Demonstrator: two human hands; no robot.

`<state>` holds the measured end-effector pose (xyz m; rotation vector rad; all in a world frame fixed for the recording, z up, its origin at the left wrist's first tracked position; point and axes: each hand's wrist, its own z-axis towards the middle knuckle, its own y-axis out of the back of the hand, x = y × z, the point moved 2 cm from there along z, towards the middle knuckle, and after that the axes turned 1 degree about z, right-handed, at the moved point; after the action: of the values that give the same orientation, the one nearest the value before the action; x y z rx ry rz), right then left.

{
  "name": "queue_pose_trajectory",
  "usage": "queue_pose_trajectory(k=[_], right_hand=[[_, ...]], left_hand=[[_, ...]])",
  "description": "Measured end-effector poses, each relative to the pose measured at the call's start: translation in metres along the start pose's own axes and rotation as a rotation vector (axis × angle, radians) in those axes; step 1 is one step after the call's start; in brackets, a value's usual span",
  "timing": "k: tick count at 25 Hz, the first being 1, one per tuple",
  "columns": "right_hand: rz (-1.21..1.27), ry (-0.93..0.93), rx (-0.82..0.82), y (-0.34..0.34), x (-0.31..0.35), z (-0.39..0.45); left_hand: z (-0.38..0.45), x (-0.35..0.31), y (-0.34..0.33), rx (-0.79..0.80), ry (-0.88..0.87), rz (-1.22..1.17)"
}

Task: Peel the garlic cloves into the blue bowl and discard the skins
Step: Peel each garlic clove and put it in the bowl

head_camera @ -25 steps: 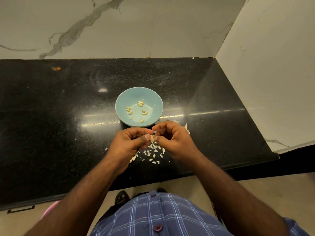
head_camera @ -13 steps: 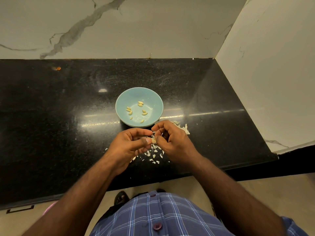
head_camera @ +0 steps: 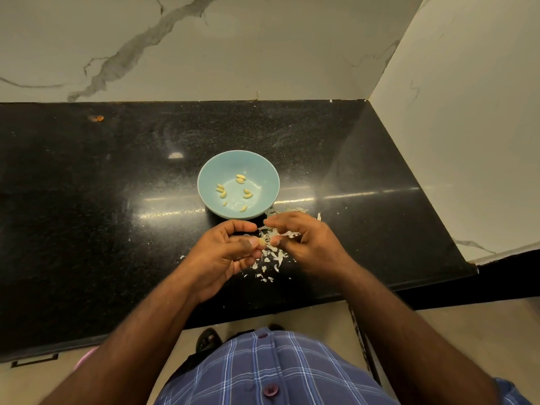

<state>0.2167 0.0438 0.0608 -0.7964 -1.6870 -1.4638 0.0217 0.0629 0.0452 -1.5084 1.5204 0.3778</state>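
Observation:
A blue bowl (head_camera: 210, 182) stands on the black counter with several peeled garlic cloves (head_camera: 247, 194) inside. Just in front of it, my left hand (head_camera: 225, 252) pinches a small garlic clove (head_camera: 263, 242) between thumb and fingertips. My right hand (head_camera: 306, 244) is close on the other side, its thumb and fingers pinching a bit of skin (head_camera: 274, 240) coming off that clove. White garlic skins (head_camera: 270, 258) lie scattered on the counter under and between both hands, and more skins (head_camera: 287, 211) sit beside the bowl's right rim.
The black counter (head_camera: 87, 200) meets marble walls at the back and right; its front edge runs just under my wrists. A small orange speck (head_camera: 98, 118) lies far left at the back.
My hands have drawn slightly apart, the right one pulling skin away from the clove that the left keeps holding. The bowl has not moved.

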Motion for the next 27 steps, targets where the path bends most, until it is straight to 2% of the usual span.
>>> queue_pose_trajectory(k=[3,6,11,17,24,27], right_hand=[[0.147,0.057,0.042,-0.006,0.005,-0.002],[0.24,-0.019,-0.026,-0.009,0.004,-0.002],[0.206,-0.026,-0.025,-0.006,0.01,-0.001],[0.167,-0.09,-0.084,-0.009,0.012,0.002],[0.38,-0.303,-0.052,-0.012,0.009,0.003],[0.393,-0.31,-0.092,-0.015,0.01,0.002]], left_hand=[[0.002,0.001,-0.001,0.022,0.0,-0.007],[0.001,-0.001,-0.003,0.007,-0.057,0.046],[-0.001,-0.004,-0.003,-0.035,-0.172,0.169],[0.001,-0.003,0.0,-0.046,-0.197,0.179],[0.003,-0.003,-0.001,-0.054,-0.292,0.268],[0.007,-0.001,-0.001,-0.095,-0.296,0.312]])
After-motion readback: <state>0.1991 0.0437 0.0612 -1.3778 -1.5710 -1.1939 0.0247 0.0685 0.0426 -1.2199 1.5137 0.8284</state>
